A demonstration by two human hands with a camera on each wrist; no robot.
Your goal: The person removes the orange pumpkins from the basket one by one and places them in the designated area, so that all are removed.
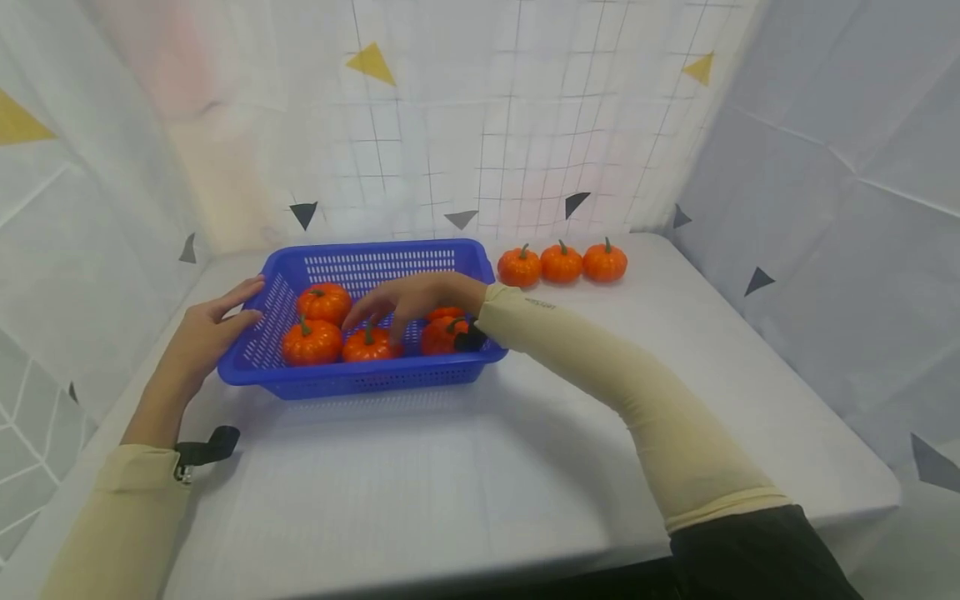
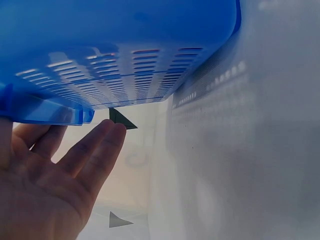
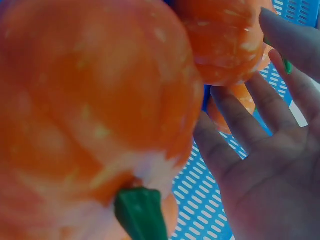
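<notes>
Small orange pumpkins with green stems lie in a blue plastic basket. My left hand is at the basket's left rim, fingertips right against it; in the left wrist view two fingers stretch straight below the rim. Over the basket, my right hand reaches down with spread fingers above the front middle pumpkin. The right wrist view shows its bare palm, with fingertips and thumb beside a pumpkin. A nearer pumpkin fills the left of that view. Two other pumpkins sit at the basket's left.
Three pumpkins stand in a row on the white table, right of the basket. White sheets with grid lines and coloured triangles enclose the back and sides. The table's front edge runs near the body.
</notes>
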